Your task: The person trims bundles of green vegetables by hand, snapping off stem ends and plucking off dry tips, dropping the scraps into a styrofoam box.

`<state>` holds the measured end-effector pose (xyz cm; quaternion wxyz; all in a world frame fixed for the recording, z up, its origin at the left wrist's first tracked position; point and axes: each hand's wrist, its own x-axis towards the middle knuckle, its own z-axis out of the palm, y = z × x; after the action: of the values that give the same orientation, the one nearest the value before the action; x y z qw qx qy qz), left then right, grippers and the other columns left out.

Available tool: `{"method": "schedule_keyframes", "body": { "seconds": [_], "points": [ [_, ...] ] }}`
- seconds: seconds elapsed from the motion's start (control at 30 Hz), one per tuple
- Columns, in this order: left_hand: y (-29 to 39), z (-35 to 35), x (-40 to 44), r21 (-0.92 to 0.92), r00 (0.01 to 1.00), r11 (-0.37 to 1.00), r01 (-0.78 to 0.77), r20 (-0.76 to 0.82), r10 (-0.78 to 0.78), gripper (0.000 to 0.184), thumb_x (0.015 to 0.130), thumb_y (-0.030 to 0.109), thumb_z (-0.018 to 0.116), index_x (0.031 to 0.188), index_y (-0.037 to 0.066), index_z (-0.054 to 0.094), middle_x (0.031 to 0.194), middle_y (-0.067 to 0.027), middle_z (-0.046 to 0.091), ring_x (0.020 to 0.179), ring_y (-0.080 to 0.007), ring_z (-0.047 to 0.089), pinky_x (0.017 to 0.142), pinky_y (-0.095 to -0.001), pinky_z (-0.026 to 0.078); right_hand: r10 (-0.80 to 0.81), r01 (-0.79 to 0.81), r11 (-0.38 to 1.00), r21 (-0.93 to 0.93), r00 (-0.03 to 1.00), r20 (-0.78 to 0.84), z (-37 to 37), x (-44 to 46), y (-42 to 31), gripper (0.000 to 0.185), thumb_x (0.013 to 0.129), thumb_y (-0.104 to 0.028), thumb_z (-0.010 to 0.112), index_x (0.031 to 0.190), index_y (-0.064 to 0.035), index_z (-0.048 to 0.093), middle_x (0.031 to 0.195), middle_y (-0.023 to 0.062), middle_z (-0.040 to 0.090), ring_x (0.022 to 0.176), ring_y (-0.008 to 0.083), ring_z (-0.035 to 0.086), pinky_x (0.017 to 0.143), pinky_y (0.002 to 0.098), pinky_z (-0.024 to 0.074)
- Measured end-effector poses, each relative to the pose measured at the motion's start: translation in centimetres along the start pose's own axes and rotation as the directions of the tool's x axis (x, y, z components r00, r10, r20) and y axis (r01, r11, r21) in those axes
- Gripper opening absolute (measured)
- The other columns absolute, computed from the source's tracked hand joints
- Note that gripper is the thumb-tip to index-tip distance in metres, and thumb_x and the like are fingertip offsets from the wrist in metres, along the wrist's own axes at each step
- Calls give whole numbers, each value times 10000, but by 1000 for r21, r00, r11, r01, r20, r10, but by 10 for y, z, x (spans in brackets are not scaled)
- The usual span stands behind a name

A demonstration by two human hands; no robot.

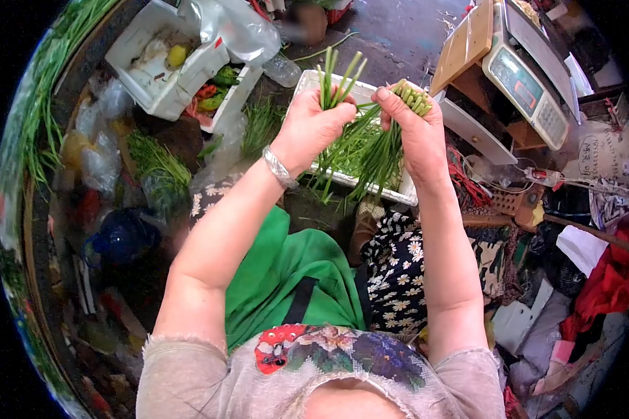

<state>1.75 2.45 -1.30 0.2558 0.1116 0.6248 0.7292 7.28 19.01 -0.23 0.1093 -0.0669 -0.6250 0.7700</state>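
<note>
Both hands are raised over a white foam box (pixel 404 194) holding loose greens (pixel 360 155). My right hand (pixel 419 140) is closed around a thick bunch of long green vegetable stems (pixel 379 150), its cut ends level at the top and its thin leaves hanging down. Just beside it, my left hand (pixel 313 126), below a silver bracelet (pixel 278 167), pinches a few similar loose stems (pixel 344 73) that point upward. The lower parts of those stems merge with the bunch, so I cannot tell where they end. A green apron (pixel 293 262) covers my lap.
At the upper left are a white foam container (pixel 143 91) and a box with peppers (pixel 217 87). More greens lie on the floor (pixel 157 164) and along the left edge (pixel 31 105). A digital scale (pixel 517 80) stands upper right, above tangled cords and cloths.
</note>
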Motion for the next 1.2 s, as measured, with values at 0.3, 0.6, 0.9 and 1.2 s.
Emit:
{"method": "schedule_keyframes", "body": {
  "seconds": [0.3, 0.6, 0.9, 1.2],
  "points": [
    [13, -31, 7, 128, 925, 972, -195, -306, 225, 96, 881, 109, 649, 944, 38, 633, 659, 45, 536, 499, -41, 428, 449, -193, 312, 14, 91, 957, 275, 934, -358, -49, 20, -9, 153, 852, -165, 694, 872, -25, 635, 676, 19, 572, 573, 118, 512, 539, 252, 407],
    [20, -43, 10, 18, 894, 960, -280, -359, 267, 113, 895, 124, 641, 973, 43, 638, 739, -12, 599, 504, -56, 460, 452, -189, 350, -90, 188, 967, 170, 883, -461, -54, 20, -10, 135, 857, -152, 695, 862, -29, 640, 670, 15, 574, 564, 108, 501, 534, 247, 391],
    [16, -28, 8, 136, 944, 970, -202, -236, 230, 177, 875, 133, 657, 1024, 38, 661, 819, -30, 671, 525, -29, 469, 467, -177, 355, -61, 128, 982, 141, 912, -405, -39, 18, -8, 168, 839, -178, 715, 819, -52, 607, 697, 27, 597, 571, 105, 510, 530, 246, 394],
    [-1, 2, 3, 306, 991, 943, -133, 31, 130, 207, 831, 130, 725, 989, 15, 659, 912, -24, 689, 802, -79, 604, 743, -242, 500, 22, 50, 978, 201, 939, -342, -19, 11, -7, 198, 828, -194, 731, 844, -26, 627, 716, 44, 610, 554, 114, 509, 523, 250, 398]
  ]
}}
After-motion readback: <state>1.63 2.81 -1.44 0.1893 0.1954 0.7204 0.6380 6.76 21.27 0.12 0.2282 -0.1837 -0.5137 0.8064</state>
